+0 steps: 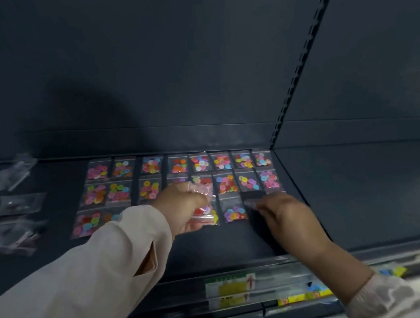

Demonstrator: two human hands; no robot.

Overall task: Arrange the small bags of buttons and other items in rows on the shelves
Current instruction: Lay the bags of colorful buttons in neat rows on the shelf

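Note:
Small clear bags of coloured buttons lie in rows on the dark shelf [210, 245]: a full back row [179, 164], a second row [248, 182], and a partial front row that includes a bag [234, 210] between my hands. My left hand [182, 208] grips a bunch of button bags [204, 210] with red zip strips above the front row. My right hand [282, 212] reaches to the shelf just right of that front-row bag; its fingertips are blurred, seemingly pinching the edge of a clear bag [250, 202].
Several clear bags of other small items [13, 205] lie loose at the shelf's left end. A slotted upright [295, 73] divides this bay from the one on the right. Price-label strips [230, 285] run along the shelf edges below.

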